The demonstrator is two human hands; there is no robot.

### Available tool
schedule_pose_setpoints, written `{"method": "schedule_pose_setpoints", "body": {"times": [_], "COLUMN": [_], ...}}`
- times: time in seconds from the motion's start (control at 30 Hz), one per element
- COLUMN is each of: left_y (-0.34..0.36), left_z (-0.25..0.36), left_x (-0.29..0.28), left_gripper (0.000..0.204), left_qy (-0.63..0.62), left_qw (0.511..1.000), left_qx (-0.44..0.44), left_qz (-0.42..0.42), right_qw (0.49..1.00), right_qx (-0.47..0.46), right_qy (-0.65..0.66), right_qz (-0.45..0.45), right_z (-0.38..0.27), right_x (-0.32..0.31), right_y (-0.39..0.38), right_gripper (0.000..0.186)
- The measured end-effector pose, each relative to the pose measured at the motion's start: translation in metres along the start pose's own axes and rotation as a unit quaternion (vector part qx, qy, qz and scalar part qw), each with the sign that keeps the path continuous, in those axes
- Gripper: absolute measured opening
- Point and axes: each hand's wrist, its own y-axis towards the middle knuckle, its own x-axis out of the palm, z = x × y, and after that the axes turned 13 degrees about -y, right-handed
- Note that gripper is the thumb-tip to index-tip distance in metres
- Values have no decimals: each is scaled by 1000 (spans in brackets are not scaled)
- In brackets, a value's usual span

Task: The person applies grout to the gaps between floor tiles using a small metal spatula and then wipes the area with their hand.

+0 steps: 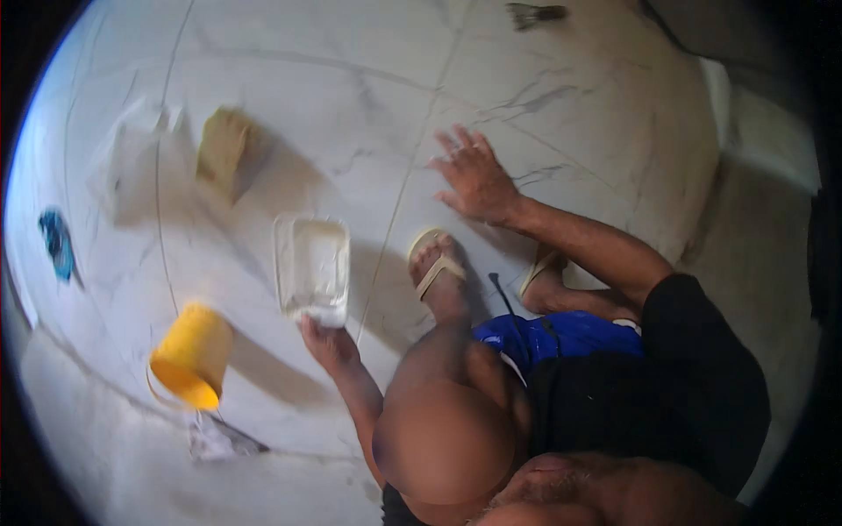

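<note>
A white rectangular plastic tub [313,273] with smears of whitish paste inside is gripped at its near rim by my left hand [330,344]. The fingers go under the tub and are partly hidden. My right hand [476,175] is held out over the marbled tile floor [368,114], fingers spread and holding nothing. It is beyond my sandalled foot [434,267] and apart from the tub.
A yellow bucket [195,351] lies tipped at the left, beside a crumpled whitish bag [215,438]. Farther off are a brown paper bag [225,153], a translucent plastic bag [140,167] and a blue crumpled item [57,244]. A brush-like tool [537,15] lies at the far edge.
</note>
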Motion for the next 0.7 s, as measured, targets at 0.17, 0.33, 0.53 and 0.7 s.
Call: {"method": "schedule_pose_setpoints", "body": {"times": [0.17,0.33,0.53,0.7], "left_y": [-5,2,2,-14], "left_z": [12,1,-8,-12], "left_x": [11,38,100,104], "left_gripper": [63,54,54,59], "left_qy": [54,157,168,177], "left_qw": [996,984,976,973], "left_qx": [6,-15,-48,-43], "left_qz": [-68,-80,-131,-139], "right_qw": [988,897,980,994], "right_qx": [-137,47,24,-71], "right_qy": [40,367,122,-82], "right_qz": [-57,-243,-152,-17], "right_z": [69,145,136,130], "right_x": [-26,-87,-76,-20], "right_y": [-39,-98,-67,-15], "right_gripper": [58,59,60,44]}}
